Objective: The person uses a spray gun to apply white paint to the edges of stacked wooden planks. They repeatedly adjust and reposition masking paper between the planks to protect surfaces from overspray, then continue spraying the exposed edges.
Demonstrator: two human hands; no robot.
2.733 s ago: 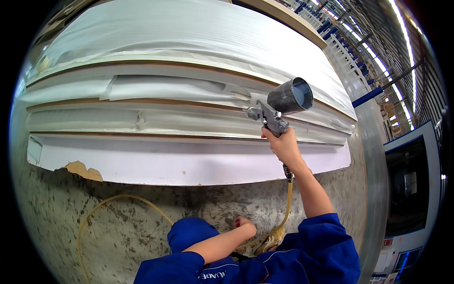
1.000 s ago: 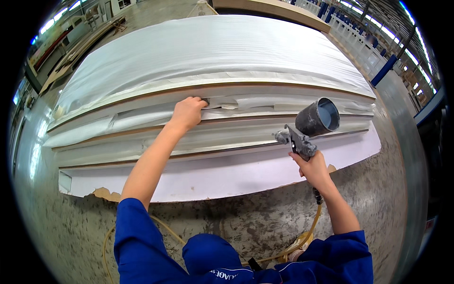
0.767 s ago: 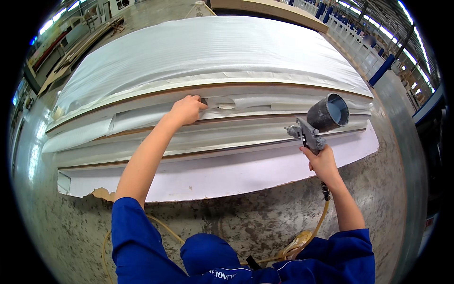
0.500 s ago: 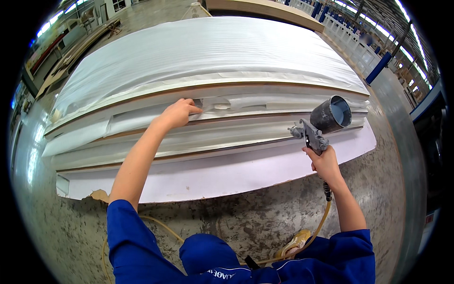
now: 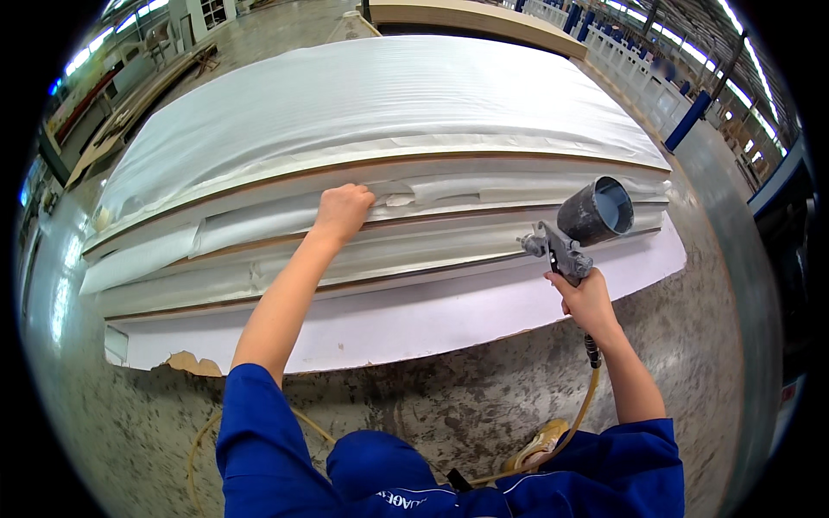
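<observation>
My right hand grips a grey spray gun with a dark cup of blue-grey liquid on top and a yellow hose below. My left hand is closed, its fingertips hidden at the white wrapping inside a long gap between layers of a low stack; what they hold, if anything, I cannot make out. Brown edge strips run along the layers, with a white covering over the top and a white board with torn brown edges at the bottom.
The concrete floor surrounds the stack. A large tan stack of boards stands behind, long planks lie at the back left, blue posts line the right, and a dark machine is at the right edge.
Since the oldest frame, my left hand has risen from near my lap into the gap, and the spray gun has moved right and lower. Lately my left hand has shifted only slightly, its fingers curling.
</observation>
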